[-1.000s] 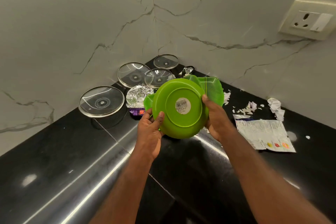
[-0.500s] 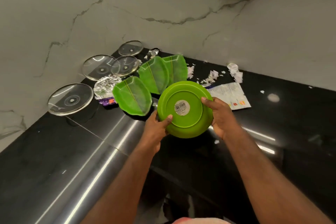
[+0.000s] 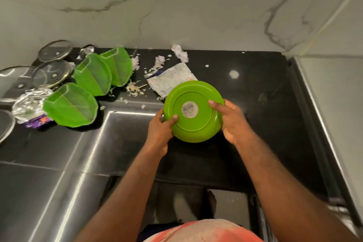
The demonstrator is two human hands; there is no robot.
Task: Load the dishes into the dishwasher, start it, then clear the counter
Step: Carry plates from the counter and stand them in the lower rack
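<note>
No text is legible. A round white sticker [image 3: 189,109] at the centre of the green bowl [image 3: 196,129], on its upturned underside, carries barcode-like bars and print too small to read. Print on the flattened wrapper [image 3: 170,79] on the counter [image 3: 255,104] is equally illegible.

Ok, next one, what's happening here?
A person grips a round green plate by its rim, left hand on the near-left edge and right hand on the right, with the underside and its sticker facing the camera. Three green leaf dishes, glass lids, crumpled foil, a wrapper and paper scraps lie on the black counter behind it. No dishwasher is in view.
</note>
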